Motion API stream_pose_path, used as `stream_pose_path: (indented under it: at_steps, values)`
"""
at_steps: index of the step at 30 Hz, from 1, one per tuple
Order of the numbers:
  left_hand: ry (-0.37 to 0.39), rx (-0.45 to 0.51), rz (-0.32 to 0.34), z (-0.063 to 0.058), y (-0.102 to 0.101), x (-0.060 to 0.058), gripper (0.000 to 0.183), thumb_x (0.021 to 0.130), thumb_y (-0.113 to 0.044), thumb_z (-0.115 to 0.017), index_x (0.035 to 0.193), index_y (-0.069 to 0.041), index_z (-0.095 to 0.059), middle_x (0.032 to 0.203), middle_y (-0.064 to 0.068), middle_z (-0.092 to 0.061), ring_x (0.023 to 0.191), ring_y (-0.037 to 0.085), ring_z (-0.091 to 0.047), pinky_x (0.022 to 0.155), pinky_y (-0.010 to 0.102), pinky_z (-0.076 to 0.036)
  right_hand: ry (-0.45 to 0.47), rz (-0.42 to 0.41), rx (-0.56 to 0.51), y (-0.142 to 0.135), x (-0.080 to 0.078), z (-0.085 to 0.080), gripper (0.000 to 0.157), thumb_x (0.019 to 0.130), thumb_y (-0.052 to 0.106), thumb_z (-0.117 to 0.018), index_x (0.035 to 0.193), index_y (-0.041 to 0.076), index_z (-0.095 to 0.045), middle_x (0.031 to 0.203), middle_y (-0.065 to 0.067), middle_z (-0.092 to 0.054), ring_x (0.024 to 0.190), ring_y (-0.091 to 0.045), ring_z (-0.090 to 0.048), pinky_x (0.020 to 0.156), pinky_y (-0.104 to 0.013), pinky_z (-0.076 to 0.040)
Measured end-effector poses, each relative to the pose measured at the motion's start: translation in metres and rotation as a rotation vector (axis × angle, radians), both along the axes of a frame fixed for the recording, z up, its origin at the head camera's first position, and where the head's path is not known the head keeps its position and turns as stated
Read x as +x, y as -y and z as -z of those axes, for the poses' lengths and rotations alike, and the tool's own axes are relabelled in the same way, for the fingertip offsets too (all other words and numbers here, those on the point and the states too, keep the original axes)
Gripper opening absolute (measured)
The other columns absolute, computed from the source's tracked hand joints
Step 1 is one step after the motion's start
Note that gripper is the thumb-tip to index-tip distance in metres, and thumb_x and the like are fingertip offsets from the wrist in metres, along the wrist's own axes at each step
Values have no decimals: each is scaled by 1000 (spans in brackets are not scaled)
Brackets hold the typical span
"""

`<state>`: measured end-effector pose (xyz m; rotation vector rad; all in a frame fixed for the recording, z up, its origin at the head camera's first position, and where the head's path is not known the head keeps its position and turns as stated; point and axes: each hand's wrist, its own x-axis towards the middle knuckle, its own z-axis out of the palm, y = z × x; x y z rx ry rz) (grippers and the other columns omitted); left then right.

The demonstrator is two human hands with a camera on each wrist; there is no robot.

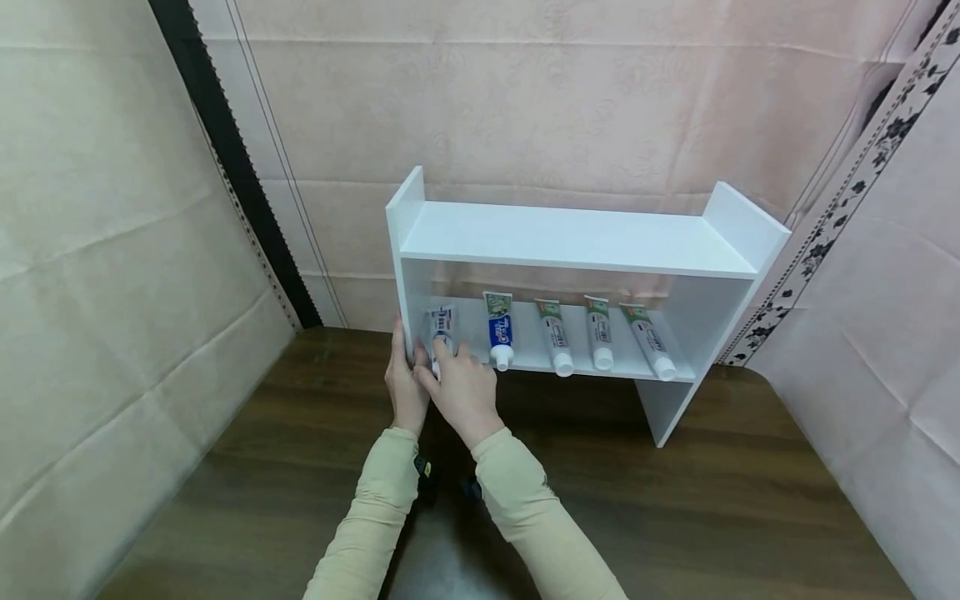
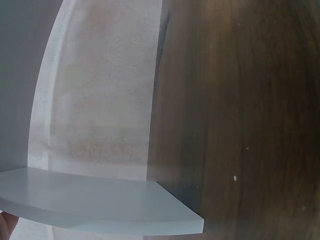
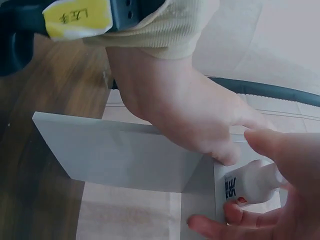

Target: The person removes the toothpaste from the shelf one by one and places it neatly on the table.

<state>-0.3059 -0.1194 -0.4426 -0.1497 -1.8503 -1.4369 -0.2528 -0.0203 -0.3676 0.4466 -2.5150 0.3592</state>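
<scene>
A white two-tier shelf (image 1: 551,237) stands on the wooden table. At the left end of its lower board lies a toothpaste tube (image 1: 442,321) with a white cap. My right hand (image 1: 467,392) holds this tube near its cap end, thumb on one side and fingers on the other in the right wrist view. My left hand (image 1: 407,387) grips the shelf's left side panel, fingers outside and thumb inside, close to the tube. The left wrist view shows mostly the shelf's white board (image 2: 100,200), with only a fingertip at the corner.
Farther right on the lower board lie a blue-and-green tube (image 1: 500,329) and several green-and-white tubes (image 1: 555,336), caps toward the front edge. Pale cloth walls (image 1: 525,108) enclose the back and sides. The brown wooden tabletop (image 1: 300,467) extends in front.
</scene>
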Motion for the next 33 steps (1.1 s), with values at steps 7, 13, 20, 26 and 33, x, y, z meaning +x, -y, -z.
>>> stream_pose_path:
  at_steps: [7,13,20,26,33]
  values:
    - [58,25,16,-5,-1,3,54,103,-27,-43,153,-38,-25,145,12,-50,122,35,-58,87,55,-53,-41,2,-45,1,1,4,25,90,28,-64,113,17,-63,81,-11,-66,50,-19,-55,41,-29,-39]
    - [62,42,35,1,0,1,54,103,-29,-45,153,-38,-25,148,9,-48,125,35,-56,91,55,-51,-88,-10,-71,0,2,12,18,88,23,-66,104,15,-61,70,-9,-63,48,-18,-51,41,-27,-31]
    - [33,19,0,0,1,0,55,103,-25,-45,153,-36,-25,148,9,-48,124,34,-57,90,54,-52,-85,-12,-78,0,3,15,17,91,25,-62,104,14,-60,65,-7,-61,44,-15,-47,40,-25,-29]
    - [21,12,-12,0,1,-1,56,102,-25,-45,152,-39,-25,147,11,-49,123,35,-58,89,55,-52,-81,-20,-77,-3,6,14,18,91,24,-62,106,14,-61,60,-6,-60,39,-12,-41,37,-23,-25]
    - [23,9,-14,1,1,0,56,102,-23,-45,153,-37,-26,147,11,-49,124,35,-57,88,55,-52,-42,-39,-88,-6,12,13,19,90,22,-63,108,14,-60,56,-3,-57,37,-8,-34,36,-20,-20]
